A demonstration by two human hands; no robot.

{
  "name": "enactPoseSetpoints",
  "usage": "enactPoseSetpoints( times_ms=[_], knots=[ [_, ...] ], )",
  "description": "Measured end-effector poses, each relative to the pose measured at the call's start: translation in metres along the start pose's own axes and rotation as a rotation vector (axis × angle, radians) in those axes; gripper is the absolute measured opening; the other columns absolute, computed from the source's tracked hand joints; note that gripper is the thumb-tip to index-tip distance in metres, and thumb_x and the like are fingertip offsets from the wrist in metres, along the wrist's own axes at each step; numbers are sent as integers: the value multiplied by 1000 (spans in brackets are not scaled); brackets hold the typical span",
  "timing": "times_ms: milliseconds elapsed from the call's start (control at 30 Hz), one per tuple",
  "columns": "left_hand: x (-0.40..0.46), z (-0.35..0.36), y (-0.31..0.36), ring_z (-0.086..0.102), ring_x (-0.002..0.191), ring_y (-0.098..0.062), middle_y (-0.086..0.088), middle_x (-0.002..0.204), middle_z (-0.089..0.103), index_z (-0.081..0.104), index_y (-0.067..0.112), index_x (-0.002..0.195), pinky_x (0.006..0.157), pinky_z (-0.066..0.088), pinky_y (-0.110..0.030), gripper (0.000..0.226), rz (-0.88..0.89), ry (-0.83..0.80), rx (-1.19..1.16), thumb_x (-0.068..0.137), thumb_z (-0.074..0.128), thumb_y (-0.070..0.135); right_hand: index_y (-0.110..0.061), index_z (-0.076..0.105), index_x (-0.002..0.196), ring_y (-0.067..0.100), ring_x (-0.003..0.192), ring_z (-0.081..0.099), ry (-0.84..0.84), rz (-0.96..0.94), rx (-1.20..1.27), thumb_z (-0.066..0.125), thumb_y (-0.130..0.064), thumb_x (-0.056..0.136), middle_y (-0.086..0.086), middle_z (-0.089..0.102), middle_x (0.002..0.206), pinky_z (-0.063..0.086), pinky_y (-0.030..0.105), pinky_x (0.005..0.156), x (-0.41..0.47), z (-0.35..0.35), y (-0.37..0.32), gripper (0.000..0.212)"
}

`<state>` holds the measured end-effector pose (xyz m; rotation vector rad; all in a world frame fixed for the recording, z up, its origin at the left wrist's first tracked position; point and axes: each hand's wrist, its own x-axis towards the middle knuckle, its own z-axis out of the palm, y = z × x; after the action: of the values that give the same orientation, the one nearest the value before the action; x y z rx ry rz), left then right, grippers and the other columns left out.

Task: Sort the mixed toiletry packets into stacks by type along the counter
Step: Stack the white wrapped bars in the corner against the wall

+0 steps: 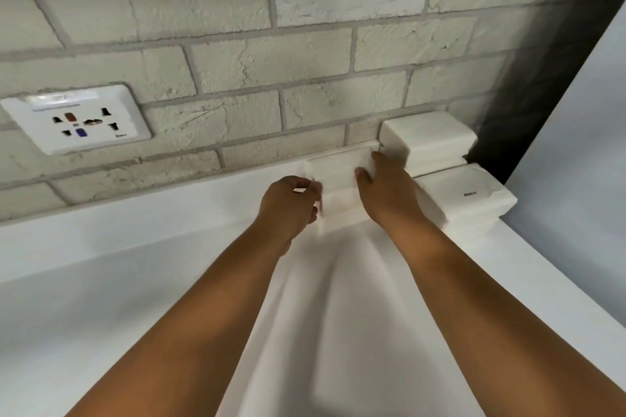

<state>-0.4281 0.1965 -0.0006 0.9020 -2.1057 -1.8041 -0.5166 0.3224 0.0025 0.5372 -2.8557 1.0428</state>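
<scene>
— Both hands clamp the middle stack of white packets [333,179] from its two sides: the left hand [288,205] curls its fingers against the left edge, and the right hand [386,188] presses thumb and fingers on the right edge.

— Where does that stack sit?

— On the white counter [118,281], hard against the painted brick wall [237,61]. Left of the stack, the counter runs bare along the foot of the wall, and the wide stretch in front of it, toward the person, is open too.

— And to the right?

— Tight. A back stack [426,139] stands touching the wall just right of the held one, and a front stack [474,200], with a small dark mark on top, sits before it, near the counter's right edge, where a dark wall strip [548,78] rises.

— Anything smaller?

— A white socket plate [76,118] on the wall, well left of the held stack. Its lettering is too blurred to read.
</scene>
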Motion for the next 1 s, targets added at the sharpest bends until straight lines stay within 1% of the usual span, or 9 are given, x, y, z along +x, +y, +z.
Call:
enactPoseSetpoints(
  times_ms=[100, 200, 300, 433, 533, 733, 833, 933, 1000],
  knots=[
    [-13, -12, 6, 68, 84, -18, -5, 105, 64, 54, 17, 127, 89, 56, -39, 46, 1, -26, 107, 90, 60, 44, -4, 44, 134, 32, 128, 44, 35, -29, -33, 47, -33, 97, 16, 50, 136, 35, 40, 105, -4, -5, -9, 47],
    [-34, -39, 13, 65, 94, -18, 1, 111, 62, 50, 20, 132, 93, 53, -40, 50, 52, 19, 181, 91, 56, 49, -8, 40, 141, 29, 139, 30, 92, -151, -57, 47, -39, 96, 13, 41, 147, 22, 38, 116, -20, -10, -34, 55],
    [-62, -70, 20, 62, 103, -21, 4, 118, 59, 48, 24, 133, 92, 50, -34, 51, 82, 82, 232, 91, 52, 52, -12, 42, 141, 26, 138, 31, 56, -250, 9, 50, -42, 94, 7, 43, 145, 22, 33, 113, -48, -13, -70, 56],
    [-105, -119, 17, 55, 110, -17, 2, 129, 54, 47, 25, 133, 82, 44, -28, 50, 147, 239, 285, 93, 48, 54, -16, 43, 140, 22, 134, 36, -66, -353, 122, 53, -43, 93, 3, 45, 142, 24, 31, 112, -103, -9, -125, 55],
    [-137, -160, 7, 54, 111, -16, 1, 129, 54, 49, 25, 130, 78, 43, -28, 47, 154, 362, 280, 93, 48, 53, -15, 47, 137, 21, 130, 41, -121, -430, 176, 57, -40, 91, 4, 49, 138, 27, 31, 111, -145, 1, -160, 53],
    [-212, -246, -26, 56, 106, -17, 0, 125, 56, 53, 22, 128, 87, 47, -33, 45, 155, 590, 278, 93, 49, 50, -20, 50, 133, 20, 129, 44, -295, -511, 290, 60, -43, 88, 0, 50, 137, 35, 32, 108, -223, 34, -218, 51],
    [-252, -296, -51, 57, 104, -17, -1, 122, 58, 55, 21, 126, 88, 49, -35, 44, 140, 679, 251, 93, 50, 50, -25, 48, 134, 17, 131, 41, -388, -590, 318, 58, -44, 89, -3, 47, 139, 35, 31, 108, -269, 56, -254, 50],
    [-283, -339, -71, 58, 104, -17, -1, 121, 60, 56, 19, 126, 82, 48, -30, 45, 109, 735, 261, 94, 49, 50, -25, 48, 134, 17, 130, 40, -439, -653, 336, 57, -44, 90, -4, 48, 137, 33, 27, 105, -305, 76, -285, 49],
    [-304, -373, -88, 59, 106, -18, -2, 120, 61, 58, 19, 124, 86, 49, -33, 46, 94, 778, 268, 93, 48, 52, -25, 47, 134, 17, 130, 40, -489, -683, 334, 57, -43, 90, -4, 48, 137, 32, 25, 103, -335, 92, -309, 48]
  ],
)
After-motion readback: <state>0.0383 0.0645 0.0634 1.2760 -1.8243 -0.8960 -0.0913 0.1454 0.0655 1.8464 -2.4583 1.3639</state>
